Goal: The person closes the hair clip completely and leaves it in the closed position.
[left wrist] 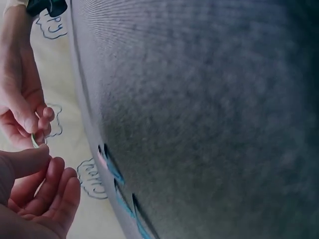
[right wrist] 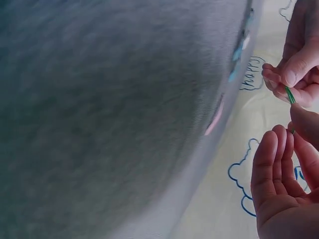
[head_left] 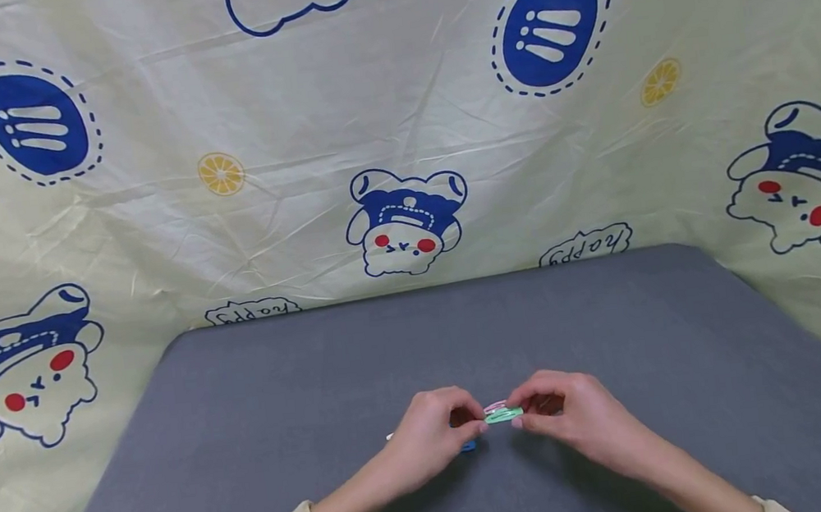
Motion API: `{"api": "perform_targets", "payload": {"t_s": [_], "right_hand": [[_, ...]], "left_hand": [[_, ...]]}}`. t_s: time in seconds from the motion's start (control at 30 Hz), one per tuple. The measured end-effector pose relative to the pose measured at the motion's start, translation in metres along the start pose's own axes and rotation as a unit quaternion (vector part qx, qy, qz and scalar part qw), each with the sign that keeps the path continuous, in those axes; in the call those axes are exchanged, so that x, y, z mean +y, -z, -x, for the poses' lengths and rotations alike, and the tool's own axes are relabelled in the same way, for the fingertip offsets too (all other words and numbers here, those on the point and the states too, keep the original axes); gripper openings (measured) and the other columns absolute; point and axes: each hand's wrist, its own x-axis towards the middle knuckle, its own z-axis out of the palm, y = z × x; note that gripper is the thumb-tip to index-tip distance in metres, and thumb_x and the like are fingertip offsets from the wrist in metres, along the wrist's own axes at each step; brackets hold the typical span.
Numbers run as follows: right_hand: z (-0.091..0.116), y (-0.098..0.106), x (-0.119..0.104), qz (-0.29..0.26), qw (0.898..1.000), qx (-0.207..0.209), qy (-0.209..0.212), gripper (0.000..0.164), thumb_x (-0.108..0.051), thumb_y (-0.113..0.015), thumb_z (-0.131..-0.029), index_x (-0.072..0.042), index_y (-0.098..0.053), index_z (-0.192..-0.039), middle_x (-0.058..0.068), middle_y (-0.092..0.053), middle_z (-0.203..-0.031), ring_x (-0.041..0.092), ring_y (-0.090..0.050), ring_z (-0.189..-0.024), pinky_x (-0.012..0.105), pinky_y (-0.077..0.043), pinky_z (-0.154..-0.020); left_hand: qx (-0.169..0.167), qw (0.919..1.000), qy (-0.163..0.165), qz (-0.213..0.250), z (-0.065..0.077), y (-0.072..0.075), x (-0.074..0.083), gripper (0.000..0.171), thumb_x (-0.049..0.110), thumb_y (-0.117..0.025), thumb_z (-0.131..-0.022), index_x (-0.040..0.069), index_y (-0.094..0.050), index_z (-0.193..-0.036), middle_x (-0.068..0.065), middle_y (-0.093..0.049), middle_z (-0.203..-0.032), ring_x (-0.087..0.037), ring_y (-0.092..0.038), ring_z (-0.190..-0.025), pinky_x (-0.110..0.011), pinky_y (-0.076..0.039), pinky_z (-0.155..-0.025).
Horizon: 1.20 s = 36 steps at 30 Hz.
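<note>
A green snap hair clip (head_left: 503,416) is held up above the grey table, each end pinched between thumb and fingers. My left hand (head_left: 428,436) has its left end; my right hand (head_left: 582,414) grips the right end. Just behind it in the head view a pink hair clip (head_left: 495,405) shows, and the right wrist view has this pink clip (right wrist: 216,117) lying on the table. Partly covered by my left hand is a blue hair clip (head_left: 468,446). The left wrist view shows several blue clips (left wrist: 123,201) on the cloth.
A grey cloth-covered table (head_left: 304,382) spreads around both hands. Behind it hangs a pale curtain (head_left: 303,217) printed with cartoon bears. A small white tip (head_left: 389,436) pokes out beside my left hand; what it belongs to is hidden.
</note>
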Motion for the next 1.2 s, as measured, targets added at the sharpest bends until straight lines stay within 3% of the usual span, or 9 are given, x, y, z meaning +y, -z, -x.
{"api": "perform_targets", "payload": {"t_s": [0.17,0.3,0.63,1.2], "right_hand": [[-0.001,0.002,0.008,0.0,1.0,-0.02,0.008,0.012,-0.018,-0.079,-0.084,-0.017,-0.073,-0.095,-0.005,-0.066,-0.087,0.01,-0.062,-0.074,0.028,-0.053,-0.065],[-0.004,0.005,0.015,0.007,0.999,-0.04,0.016,0.013,-0.016,-0.079,-0.084,-0.015,-0.073,-0.096,-0.005,-0.066,-0.087,0.009,-0.062,-0.074,0.027,-0.053,-0.064],[-0.013,0.007,0.025,0.045,0.995,-0.086,0.005,0.012,-0.016,-0.078,-0.084,-0.017,-0.074,-0.096,-0.007,-0.066,-0.086,0.008,-0.061,-0.074,0.026,-0.052,-0.065],[-0.018,0.004,0.033,0.034,0.992,-0.117,-0.01,0.012,-0.017,-0.079,-0.083,-0.018,-0.074,-0.094,-0.007,-0.066,-0.078,0.01,-0.061,-0.069,0.027,-0.051,-0.062]], "left_hand": [[-0.017,0.9994,0.03,-0.001,-0.006,-0.006,-0.003,0.011,0.003,-0.075,-0.085,0.013,-0.071,-0.082,0.013,-0.059,-0.071,0.0,-0.052,-0.063,-0.018,-0.047,-0.059],[-0.022,0.999,0.035,-0.015,-0.011,-0.011,-0.007,0.01,0.005,-0.076,-0.083,0.013,-0.071,-0.079,0.014,-0.058,-0.067,0.001,-0.051,-0.062,-0.017,-0.044,-0.058],[-0.043,0.9977,0.021,-0.047,-0.016,-0.018,-0.013,0.012,0.005,-0.077,-0.082,0.013,-0.069,-0.077,0.015,-0.055,-0.065,0.004,-0.049,-0.061,-0.014,-0.042,-0.058],[-0.067,0.9917,-0.012,-0.109,-0.014,-0.019,-0.014,0.014,0.006,-0.079,-0.081,0.014,-0.069,-0.075,0.014,-0.05,-0.069,0.003,-0.047,-0.064,-0.012,-0.039,-0.059]]}}
